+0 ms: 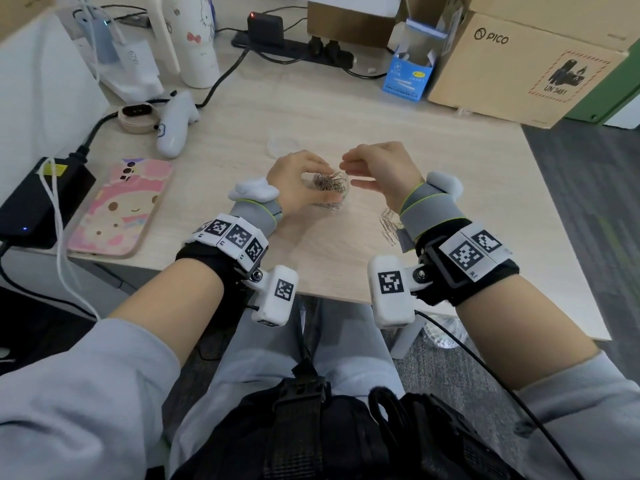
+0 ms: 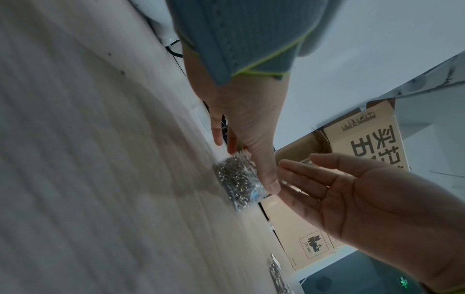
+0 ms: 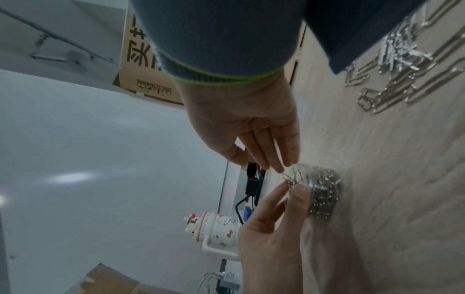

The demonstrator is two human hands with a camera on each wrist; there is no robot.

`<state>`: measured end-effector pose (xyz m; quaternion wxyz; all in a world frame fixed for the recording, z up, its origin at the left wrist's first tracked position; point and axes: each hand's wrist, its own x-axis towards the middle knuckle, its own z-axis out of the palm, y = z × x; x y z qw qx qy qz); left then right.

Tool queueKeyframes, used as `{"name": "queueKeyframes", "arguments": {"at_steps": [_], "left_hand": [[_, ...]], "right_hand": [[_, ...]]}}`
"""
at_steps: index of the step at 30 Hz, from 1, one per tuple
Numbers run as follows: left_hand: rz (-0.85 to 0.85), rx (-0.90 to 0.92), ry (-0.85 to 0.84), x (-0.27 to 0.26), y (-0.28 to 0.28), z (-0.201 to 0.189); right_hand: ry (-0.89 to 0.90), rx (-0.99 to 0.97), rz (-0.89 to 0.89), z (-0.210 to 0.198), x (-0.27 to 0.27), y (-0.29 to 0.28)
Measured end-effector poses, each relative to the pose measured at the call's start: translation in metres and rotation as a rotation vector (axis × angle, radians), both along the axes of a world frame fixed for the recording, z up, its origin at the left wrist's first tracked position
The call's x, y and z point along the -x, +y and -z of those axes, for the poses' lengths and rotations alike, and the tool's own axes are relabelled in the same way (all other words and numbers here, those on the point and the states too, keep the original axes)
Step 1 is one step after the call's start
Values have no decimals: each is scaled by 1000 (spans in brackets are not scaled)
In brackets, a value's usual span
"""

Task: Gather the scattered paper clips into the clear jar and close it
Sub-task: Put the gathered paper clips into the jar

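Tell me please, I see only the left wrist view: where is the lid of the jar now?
Observer: In the head view the clear lid lies flat on the table, beyond the left hand. It is not on the clear jar.
Operator: Do any clips stand out of the mouth?
Observer: Yes. The right wrist view shows a few paper clips poking above the rim, next to the straight fingers of the right hand.
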<state>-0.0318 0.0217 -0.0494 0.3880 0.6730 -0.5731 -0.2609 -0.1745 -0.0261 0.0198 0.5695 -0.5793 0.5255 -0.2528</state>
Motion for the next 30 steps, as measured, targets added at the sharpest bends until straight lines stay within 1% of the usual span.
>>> {"name": "queueKeyframes", "arguments": {"at_steps": [3, 7, 9, 12, 16, 19, 23, 25, 27, 30], "left_hand": [[41, -5, -93, 4, 2, -3], [113, -42, -187, 9, 4, -6], [128, -30, -197, 11, 4, -6], [92, 5, -185, 13, 4, -10], [64, -4, -154, 17, 2, -14], [50, -36, -152, 20, -4, -17], [96, -23, -299, 29, -13, -24], [133, 23, -328, 37, -17, -29], [211, 48, -329, 49, -22, -34], [385, -65, -342, 74, -28, -38]], "right_hand": [[-55, 30, 29, 8, 2, -1], [-78, 3, 10, 14, 9, 3], [-98, 1, -1, 16, 15, 4], [-135, 1, -10, 19, 21, 2], [-134, 32, 56, 23, 33, -3], [-51, 140, 141, 34, 48, -10], [140, 304, 259, 41, 73, -20], [206, 332, 250, 45, 84, -24], [293, 327, 219, 49, 95, -26], [429, 325, 195, 52, 113, -25]]}}
